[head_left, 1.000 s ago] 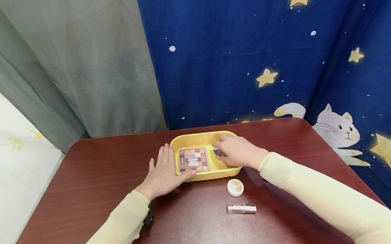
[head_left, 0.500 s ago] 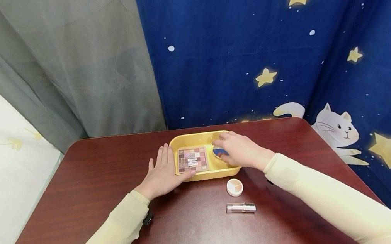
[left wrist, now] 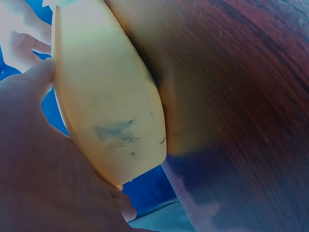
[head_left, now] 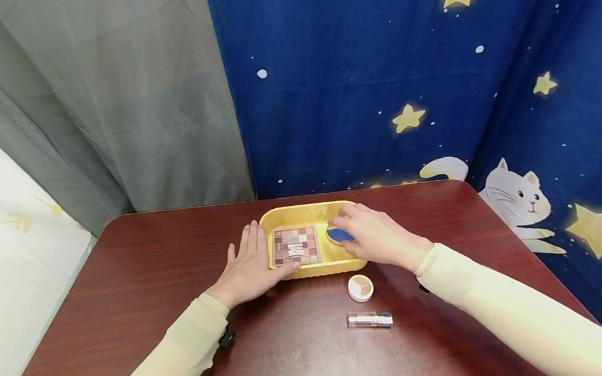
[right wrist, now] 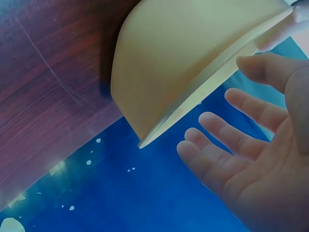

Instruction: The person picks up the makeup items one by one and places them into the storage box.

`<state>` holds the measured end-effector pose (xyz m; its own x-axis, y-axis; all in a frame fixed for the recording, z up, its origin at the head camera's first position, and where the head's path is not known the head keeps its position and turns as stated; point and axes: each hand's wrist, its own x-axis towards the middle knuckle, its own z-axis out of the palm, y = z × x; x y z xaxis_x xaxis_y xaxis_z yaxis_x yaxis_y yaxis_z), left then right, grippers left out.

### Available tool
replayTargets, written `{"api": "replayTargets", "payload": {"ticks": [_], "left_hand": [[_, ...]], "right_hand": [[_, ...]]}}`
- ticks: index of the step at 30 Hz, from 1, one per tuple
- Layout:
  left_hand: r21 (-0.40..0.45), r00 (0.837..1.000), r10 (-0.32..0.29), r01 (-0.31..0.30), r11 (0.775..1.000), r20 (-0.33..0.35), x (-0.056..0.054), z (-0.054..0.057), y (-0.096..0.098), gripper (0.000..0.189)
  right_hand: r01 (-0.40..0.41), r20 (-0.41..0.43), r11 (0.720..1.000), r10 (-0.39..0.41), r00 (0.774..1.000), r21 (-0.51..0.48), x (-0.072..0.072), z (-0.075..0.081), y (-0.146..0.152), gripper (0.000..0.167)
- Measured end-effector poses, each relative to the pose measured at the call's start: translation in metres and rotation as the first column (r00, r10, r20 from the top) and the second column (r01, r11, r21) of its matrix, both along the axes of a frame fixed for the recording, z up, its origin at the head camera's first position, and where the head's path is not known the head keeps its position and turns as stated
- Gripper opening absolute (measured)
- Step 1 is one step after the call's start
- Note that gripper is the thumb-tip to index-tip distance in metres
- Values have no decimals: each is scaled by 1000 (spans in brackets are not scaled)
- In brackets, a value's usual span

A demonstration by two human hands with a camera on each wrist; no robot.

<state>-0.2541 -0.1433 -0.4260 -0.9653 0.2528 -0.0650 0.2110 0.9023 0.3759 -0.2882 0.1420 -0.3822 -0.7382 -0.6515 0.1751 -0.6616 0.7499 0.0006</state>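
A yellow plastic tray [head_left: 303, 213] stands on the table. My left hand [head_left: 249, 270] lies along its left end, fingers straight and thumb over the front rim; the left wrist view shows the thumb at the rim of the tray wall [left wrist: 111, 87]. Inside, at left, lies a flat eyeshadow palette [head_left: 295, 236] with many coloured squares. To its right is a round, blue-faced disc [head_left: 339, 236] with a pale rim, partly hidden by my right hand [head_left: 377, 234]. In the right wrist view that hand [right wrist: 251, 140] has loosely bent, spread fingers with nothing between them, close above the tray rim.
In front of the tray lie a round white pot [head_left: 360, 288] with cream and tan segments and a silver lipstick-like tube [head_left: 369, 320]. The dark red wooden table [head_left: 143, 285] reaches back to grey and blue curtains [head_left: 351, 88].
My right hand has drawn back slightly to the right, its fingers coming off the disc and showing more of its blue face. The left hand stays on the tray.
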Motion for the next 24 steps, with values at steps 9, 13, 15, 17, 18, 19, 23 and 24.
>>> {"api": "replayTargets", "payload": {"ticks": [9, 13, 15, 17, 18, 19, 23, 24], "left_hand": [[-5, 1000, 0, 0, 1000, -8, 0, 0, 0, 124], [-2, 1000, 2, -2, 1000, -4, 0, -1, 0, 124], [1, 1000, 1, -1, 1000, -3, 0, -1, 0, 124], [5, 1000, 0, 0, 1000, -2, 0, -1, 0, 124], [5, 1000, -1, 1, 1000, -2, 0, -1, 0, 124], [5, 1000, -1, 1, 1000, -3, 0, -1, 0, 124], [6, 1000, -1, 1, 1000, -7, 0, 0, 0, 124], [7, 1000, -1, 1, 1000, -7, 0, 0, 0, 124]], "right_hand": [[-55, -53, 998, 53, 997, -41, 17, -1, -1, 38], [-71, -68, 997, 68, 995, -41, 25, 0, -3, 37], [-84, -80, 995, 80, 994, -47, 29, 1, -4, 38], [-101, -93, 993, 95, 991, -57, 34, 1, -4, 42], [-109, -101, 992, 102, 990, -62, 35, 1, -4, 43], [-116, -110, 991, 109, 988, -65, 37, 1, -3, 45], [-137, -136, 988, 126, 983, -75, 45, 2, -2, 47], [-136, -141, 988, 125, 982, -75, 47, 2, -2, 47]]}}
